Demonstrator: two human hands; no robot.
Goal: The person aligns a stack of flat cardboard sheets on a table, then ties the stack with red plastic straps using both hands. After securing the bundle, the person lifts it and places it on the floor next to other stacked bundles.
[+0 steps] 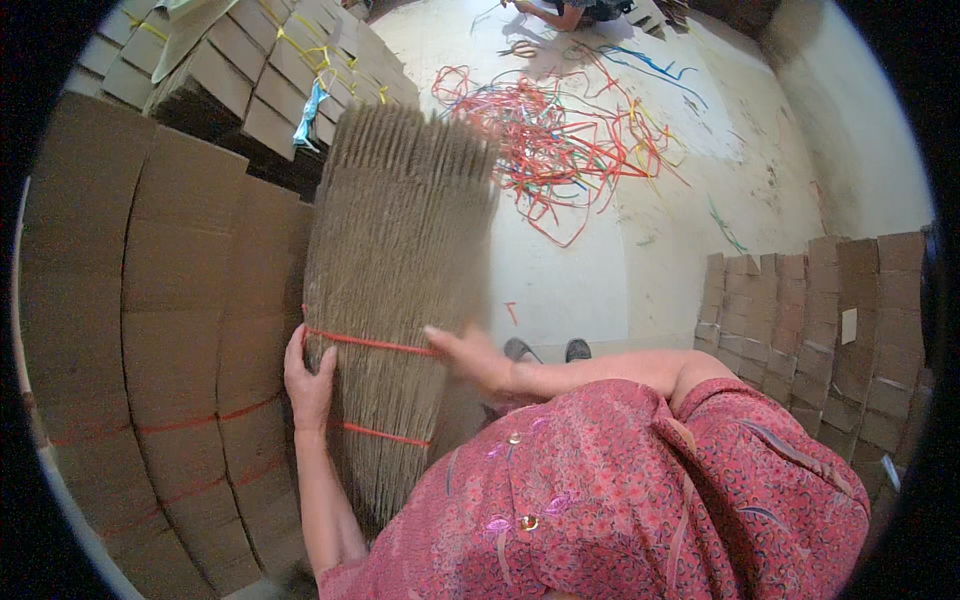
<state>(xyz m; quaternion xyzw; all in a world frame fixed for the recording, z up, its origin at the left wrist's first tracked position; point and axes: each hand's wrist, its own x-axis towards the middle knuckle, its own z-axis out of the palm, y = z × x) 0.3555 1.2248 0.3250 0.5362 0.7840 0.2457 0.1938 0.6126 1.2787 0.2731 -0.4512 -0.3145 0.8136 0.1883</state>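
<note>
A tall bundle of flattened cardboard sheets (385,250) stands in front of me, its edges facing up. Two red straps cross it, an upper strap (375,343) and a lower strap (385,434). My left hand (309,385) grips the bundle's left side at the upper strap's end, thumb and fingers on either side of the strap. At the right end of that strap, my right hand (475,362) is slightly blurred, its thumb over the edge and its other fingers against the bundle's side, partly hidden.
Stacked cardboard bundles (180,300) rise close on my left, with yellow-tied stacks (270,60) beyond. More stacks (820,330) line the right wall. A tangle of mostly red straps (560,140) and a pair of scissors (519,49) lie on the floor. Another person's arm (550,14) shows at the top.
</note>
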